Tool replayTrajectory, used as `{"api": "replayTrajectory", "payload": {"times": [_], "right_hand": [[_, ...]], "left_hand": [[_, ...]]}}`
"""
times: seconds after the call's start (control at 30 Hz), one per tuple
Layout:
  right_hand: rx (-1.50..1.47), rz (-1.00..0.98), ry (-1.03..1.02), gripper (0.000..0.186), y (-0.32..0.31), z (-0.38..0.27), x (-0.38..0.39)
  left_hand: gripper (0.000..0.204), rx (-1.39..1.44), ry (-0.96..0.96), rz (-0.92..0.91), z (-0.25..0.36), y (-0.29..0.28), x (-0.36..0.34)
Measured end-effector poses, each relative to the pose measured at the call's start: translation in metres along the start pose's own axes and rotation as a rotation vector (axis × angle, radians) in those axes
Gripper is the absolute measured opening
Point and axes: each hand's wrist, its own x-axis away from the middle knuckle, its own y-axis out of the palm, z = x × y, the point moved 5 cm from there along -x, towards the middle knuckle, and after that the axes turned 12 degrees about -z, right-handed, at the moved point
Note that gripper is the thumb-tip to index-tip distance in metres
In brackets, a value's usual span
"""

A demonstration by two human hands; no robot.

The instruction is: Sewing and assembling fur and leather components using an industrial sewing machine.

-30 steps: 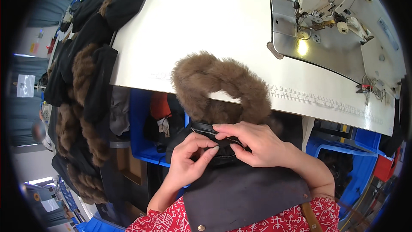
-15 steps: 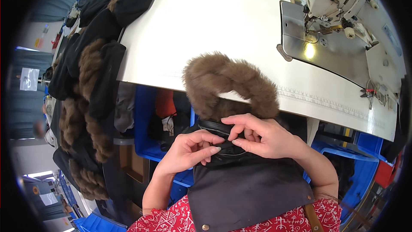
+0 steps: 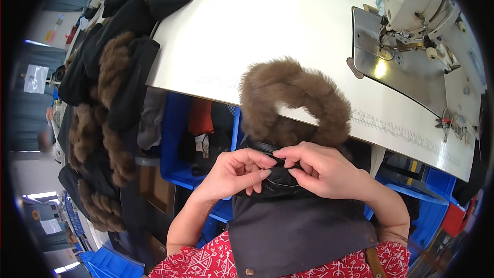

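Note:
A dark garment piece with brown fur trim (image 3: 303, 87) lies over my lap, and its fur loop rests against the table's front edge. Along its black edge runs a zipper (image 3: 272, 155) with metal teeth; another stretch of teeth curves lower down. My left hand (image 3: 239, 174) is closed, thumb and forefinger pinching the black zipper edge from the left. From the right, my right hand (image 3: 321, 170) pinches the same zipper, its fingertips close to those of the left. The fingers cover part of the zipper between them.
Ahead is a white sewing table (image 3: 257, 25) with a ruler scale along its front. A sewing machine (image 3: 411, 20) stands at the right. Dark fur-trimmed garments (image 3: 116, 77) are heaped at the left. Blue bins (image 3: 175, 139) with cloth sit below the table. A grey apron (image 3: 303, 237) covers my lap.
My right hand has come down onto the zipper, and both hands' fingertips are closer together. The view has shifted slightly, so the fur trim appears further right.

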Motion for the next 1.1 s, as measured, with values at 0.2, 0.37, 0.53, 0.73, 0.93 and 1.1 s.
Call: {"api": "replayTrajectory", "payload": {"times": [0.2, 0.37, 0.53, 0.73, 0.93, 1.1], "right_hand": [[-0.069, -0.087, 0.120, 0.042, 0.007, -0.015, -0.001], [0.439, -0.012, 0.020, 0.043, 0.019, -0.025, 0.010], [0.701, 0.087, -0.133, 0.032, 0.027, -0.022, 0.021], [0.645, 0.301, -0.263, 0.033, 0.031, -0.004, 0.020], [0.579, 0.488, -0.365, 0.030, 0.035, 0.005, 0.026], [0.490, 0.655, -0.260, 0.028, 0.031, 0.019, 0.034]], "left_hand": [[0.020, -0.113, 0.126, 0.077, -0.004, 0.007, 0.006], [0.018, -0.697, 0.629, 0.047, 0.012, 0.028, 0.018], [0.019, -0.971, 0.835, 0.083, 0.005, 0.043, 0.019], [0.021, -0.767, 0.528, 0.213, 0.007, 0.037, 0.011], [0.017, -0.803, 0.147, 0.024, 0.027, 0.027, -0.001], [0.019, -0.874, 0.013, -0.109, 0.028, 0.031, -0.008]]}}
